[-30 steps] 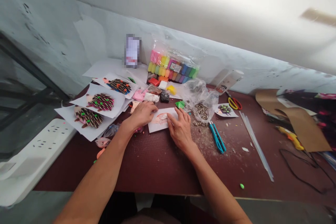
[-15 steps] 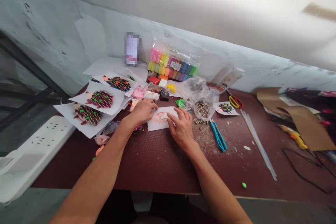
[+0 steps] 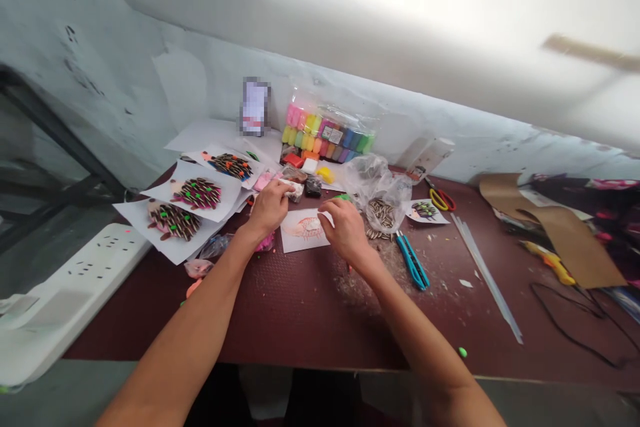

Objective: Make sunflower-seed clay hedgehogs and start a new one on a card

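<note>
A small white paper (image 3: 295,243) with an orange-red drawing of a hedgehog-like shape lies on the dark red table between my hands. My left hand (image 3: 269,208) is at a lump of white clay (image 3: 296,192) behind the paper, thumb and forefinger closed on its near side. Over the right edge of the paper is my right hand (image 3: 345,230), fingers bent and thumb apart from the forefinger, nothing visible between them. Black clay (image 3: 313,185) sits just right of the white lump. Pink clay (image 3: 265,180) lies behind my left hand.
Seed-covered hedgehog pictures (image 3: 197,193) lie left, near a white power strip (image 3: 100,260). Behind stand a phone (image 3: 255,107) and a bag of coloured clay (image 3: 327,133). To the right are sunflower seeds (image 3: 381,213), a blue cutter (image 3: 413,260), scissors (image 3: 440,199), glue sticks (image 3: 487,277) and a yellow glue gun (image 3: 550,261).
My left hand has moved from the paper's left edge up to the white clay. My right hand has lifted off the drawing, uncovering more of it. The view has shifted slightly.
</note>
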Available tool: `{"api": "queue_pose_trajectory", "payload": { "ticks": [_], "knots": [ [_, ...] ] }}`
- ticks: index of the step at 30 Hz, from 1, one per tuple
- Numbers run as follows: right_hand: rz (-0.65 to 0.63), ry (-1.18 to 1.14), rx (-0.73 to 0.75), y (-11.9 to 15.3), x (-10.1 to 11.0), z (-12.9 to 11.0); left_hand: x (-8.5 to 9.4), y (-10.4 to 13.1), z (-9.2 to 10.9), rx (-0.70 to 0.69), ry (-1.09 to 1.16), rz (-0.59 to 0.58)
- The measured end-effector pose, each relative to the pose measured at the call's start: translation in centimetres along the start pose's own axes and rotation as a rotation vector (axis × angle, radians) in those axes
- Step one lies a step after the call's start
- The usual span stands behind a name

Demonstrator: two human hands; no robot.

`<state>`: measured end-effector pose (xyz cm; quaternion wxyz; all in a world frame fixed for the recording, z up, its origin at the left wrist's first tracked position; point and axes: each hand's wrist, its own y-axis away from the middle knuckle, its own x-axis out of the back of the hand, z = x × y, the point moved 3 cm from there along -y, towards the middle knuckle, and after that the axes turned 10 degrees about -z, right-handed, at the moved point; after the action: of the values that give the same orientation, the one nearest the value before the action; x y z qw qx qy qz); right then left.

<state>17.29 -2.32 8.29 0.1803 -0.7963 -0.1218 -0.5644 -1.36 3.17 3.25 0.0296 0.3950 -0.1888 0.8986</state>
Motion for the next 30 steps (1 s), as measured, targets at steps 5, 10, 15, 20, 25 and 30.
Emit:
{"api": "queue_pose_trajectory", "payload": {
  "ticks": [5,10,15,20,25,30],
  "knots": [
    [-0.182,-0.039,-0.221,-4.7,-0.7,-0.2,0.0,-0.1,-0.3,0.038,0.027,0.076],
    [-0.227,-0.167,-0.347,-7.6,-2.7,0.0,-0.4,-0.1,-0.5,0.06,0.034,0.063],
    [-0.162,-0.176,-0.336,-8.6,-3.6,0.0,-0.8,-0.1,-0.7,0.036,0.057,0.032],
    [-0.099,-0.162,-0.26,-8.6,-4.2,0.0,-0.9,-0.2,-0.9,0.017,0.079,0.045],
    [0.038,-0.376,-0.158,-8.2,-4.4,0.1,-0.6,-0.3,-0.7,0.003,0.207,0.076],
    [0.114,-0.653,-0.081,-6.9,-3.9,0.6,-0.7,-0.7,-0.2,0.055,0.737,-0.081]
  ]
}}
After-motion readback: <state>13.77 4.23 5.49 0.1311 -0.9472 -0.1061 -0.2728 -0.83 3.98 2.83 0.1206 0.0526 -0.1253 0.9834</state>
